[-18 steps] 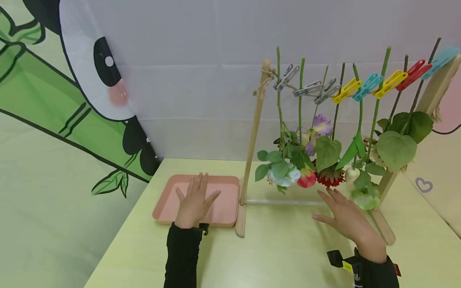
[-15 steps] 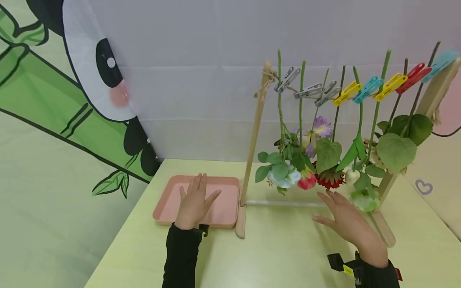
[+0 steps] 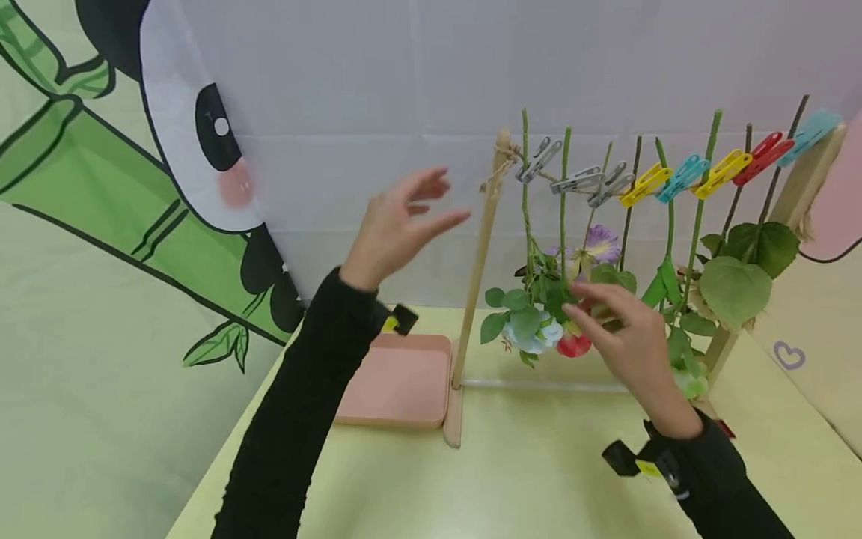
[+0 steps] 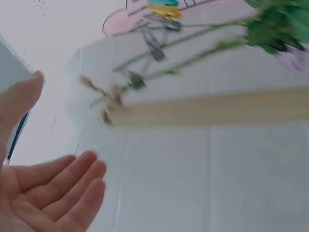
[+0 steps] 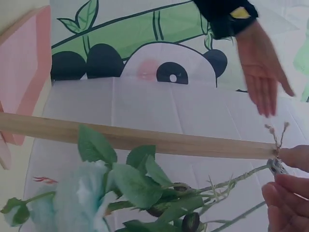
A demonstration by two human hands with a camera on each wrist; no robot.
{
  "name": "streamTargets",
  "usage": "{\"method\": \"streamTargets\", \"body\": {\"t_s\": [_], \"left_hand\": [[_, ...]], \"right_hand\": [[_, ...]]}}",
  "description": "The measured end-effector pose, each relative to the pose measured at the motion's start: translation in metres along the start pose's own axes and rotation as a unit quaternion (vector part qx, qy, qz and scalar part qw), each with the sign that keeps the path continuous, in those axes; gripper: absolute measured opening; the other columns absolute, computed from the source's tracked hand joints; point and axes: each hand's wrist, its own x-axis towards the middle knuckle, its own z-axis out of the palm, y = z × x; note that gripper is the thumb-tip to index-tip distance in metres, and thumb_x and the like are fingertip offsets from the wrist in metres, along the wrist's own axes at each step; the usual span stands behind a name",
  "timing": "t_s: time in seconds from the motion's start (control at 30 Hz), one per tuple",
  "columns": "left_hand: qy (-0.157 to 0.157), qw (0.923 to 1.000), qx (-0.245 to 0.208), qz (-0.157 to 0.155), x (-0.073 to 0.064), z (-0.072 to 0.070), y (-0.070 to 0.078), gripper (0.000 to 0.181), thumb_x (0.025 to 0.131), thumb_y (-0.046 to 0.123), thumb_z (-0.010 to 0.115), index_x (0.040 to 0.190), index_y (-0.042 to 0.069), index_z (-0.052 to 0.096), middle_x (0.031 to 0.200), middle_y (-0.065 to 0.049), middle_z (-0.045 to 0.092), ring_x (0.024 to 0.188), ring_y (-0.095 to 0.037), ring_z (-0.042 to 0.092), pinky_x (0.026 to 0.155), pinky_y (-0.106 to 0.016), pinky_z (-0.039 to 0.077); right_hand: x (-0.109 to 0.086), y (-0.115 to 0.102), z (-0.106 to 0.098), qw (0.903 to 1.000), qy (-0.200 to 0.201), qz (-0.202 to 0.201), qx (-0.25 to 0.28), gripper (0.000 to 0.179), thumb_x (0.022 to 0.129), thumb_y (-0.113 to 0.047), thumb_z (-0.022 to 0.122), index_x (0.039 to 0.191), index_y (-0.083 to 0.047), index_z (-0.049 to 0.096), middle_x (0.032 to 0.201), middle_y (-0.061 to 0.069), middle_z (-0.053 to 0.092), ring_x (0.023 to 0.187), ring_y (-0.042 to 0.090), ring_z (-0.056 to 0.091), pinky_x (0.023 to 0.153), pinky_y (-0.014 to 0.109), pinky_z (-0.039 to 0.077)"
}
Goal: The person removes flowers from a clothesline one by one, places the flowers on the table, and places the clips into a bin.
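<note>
No words, numbers or brand names can be read in any view. In the head view, a small yellow label (image 3: 649, 469) sits on the black wrist gear at the person's right cuff, a red tag (image 3: 725, 428) shows at the edge of that cuff, and a yellow patch (image 3: 390, 323) marks the gear at the left cuff, all too small or blurred to read. A purple heart outline (image 3: 789, 355) stands on the pale backdrop at right.

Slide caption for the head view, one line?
Left hand beside a wooden post, right hand in front of flowers hanging upside down.
</note>
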Motion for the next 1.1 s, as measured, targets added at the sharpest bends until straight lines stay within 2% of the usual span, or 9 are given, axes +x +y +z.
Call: {"method": "streamTargets", "body": {"t_s": [0.17, 0.27, 0.37, 0.5, 0.6, 0.73, 0.83, 0.97, 1.1], "left_hand": [[-0.024, 0.9970, 0.071, 0.014, 0.068, 0.008, 0.059, 0.065, 0.087, 0.041, 0.060, 0.140, 0.012, 0.036, 0.140, -0.003, 0.045, 0.128, -0.010, 0.042, 0.101, -0.013, 0.035], [-0.051, 0.9877, 0.147, 0.012, 0.094, 0.018, 0.075, 0.060, 0.087, 0.043, 0.057, 0.137, 0.012, 0.041, 0.138, -0.003, 0.046, 0.125, -0.011, 0.043, 0.099, -0.012, 0.034], [-0.075, 0.9773, 0.198, -0.005, 0.109, 0.027, 0.081, 0.049, 0.086, 0.042, 0.059, 0.123, 0.010, 0.056, 0.124, -0.004, 0.055, 0.111, -0.014, 0.050, 0.093, -0.018, 0.040], [-0.087, 0.9725, 0.214, -0.027, 0.118, 0.037, 0.083, 0.035, 0.083, 0.040, 0.064, 0.100, 0.011, 0.069, 0.097, 0.000, 0.060, 0.088, -0.014, 0.050, 0.080, -0.023, 0.044], [-0.095, 0.9691, 0.225, -0.033, 0.121, 0.040, 0.084, 0.031, 0.083, 0.040, 0.065, 0.095, 0.012, 0.070, 0.089, 0.003, 0.058, 0.082, -0.011, 0.048, 0.076, -0.024, 0.044], [-0.104, 0.9626, 0.244, -0.055, 0.124, 0.042, 0.088, 0.028, 0.082, 0.043, 0.065, 0.092, 0.017, 0.071, 0.088, 0.007, 0.059, 0.089, -0.010, 0.052, 0.097, -0.029, 0.039], [-0.100, 0.9604, 0.247, -0.082, 0.125, 0.042, 0.091, 0.027, 0.082, 0.043, 0.065, 0.092, 0.019, 0.071, 0.086, 0.009, 0.060, 0.101, -0.010, 0.054, 0.113, -0.041, 0.022], [-0.078, 0.9637, 0.234, -0.103, 0.123, 0.040, 0.093, 0.025, 0.083, 0.042, 0.063, 0.095, 0.021, 0.072, 0.089, 0.009, 0.064, 0.109, -0.010, 0.054, 0.116, -0.045, 0.011], [-0.032, 0.9747, 0.195, -0.105, 0.120, 0.038, 0.094, 0.023, 0.084, 0.040, 0.063, 0.097, 0.023, 0.073, 0.100, 0.008, 0.067, 0.111, -0.008, 0.053, 0.115, -0.039, 0.012]], "right_hand": [[0.051, -0.005, 0.021, 0.9975, -0.005, 0.070, 0.003, 0.037, 0.084, -0.011, 0.067, 0.120, -0.006, 0.062, 0.105, 0.015, 0.067, 0.067, -0.018, 0.048, 0.060, 0.004, 0.040], [0.068, -0.004, 0.035, 0.9954, -0.024, 0.093, 0.007, 0.042, 0.086, -0.018, 0.065, 0.126, -0.006, 0.056, 0.113, 0.015, 0.064, 0.062, -0.006, 0.052, 0.055, 0.009, 0.037], [0.075, -0.001, 0.046, 0.9928, -0.034, 0.114, 0.014, 0.046, 0.087, -0.023, 0.063, 0.129, -0.006, 0.054, 0.118, 0.015, 0.062, 0.060, 0.008, 0.054, 0.051, 0.016, 0.036], [0.077, 0.011, 0.055, 0.9852, -0.033, 0.156, 0.062, 0.046, 0.087, -0.034, 0.062, 0.125, -0.010, 0.057, 0.114, 0.011, 0.064, 0.058, 0.014, 0.053, 0.047, 0.028, 0.032], [0.081, 0.013, 0.060, 0.9771, -0.013, 0.187, 0.101, 0.042, 0.086, -0.038, 0.062, 0.118, -0.010, 0.062, 0.098, 0.007, 0.067, 0.057, 0.013, 0.054, 0.046, 0.030, 0.032], [0.085, 0.004, 0.058, 0.9683, 0.013, 0.219, 0.119, 0.034, 0.088, -0.031, 0.062, 0.111, -0.007, 0.066, 0.081, -0.004, 0.065, 0.053, 0.009, 0.053, 0.047, 0.021, 0.037], [0.087, 0.003, 0.059, 0.9639, 0.013, 0.231, 0.131, 0.031, 0.088, -0.028, 0.061, 0.109, -0.006, 0.067, 0.085, -0.004, 0.067, 0.051, 0.005, 0.051, 0.047, 0.018, 0.038], [0.089, 0.001, 0.058, 0.9635, 0.012, 0.233, 0.131, 0.029, 0.089, -0.027, 0.061, 0.108, -0.006, 0.068, 0.088, 0.002, 0.068, 0.050, 0.003, 0.050, 0.049, 0.018, 0.039], [0.088, 0.001, 0.059, 0.9649, -0.004, 0.231, 0.125, 0.027, 0.090, -0.025, 0.059, 0.105, -0.005, 0.069, 0.083, -0.004, 0.067, 0.052, 0.010, 0.051, 0.052, 0.019, 0.041]]}}
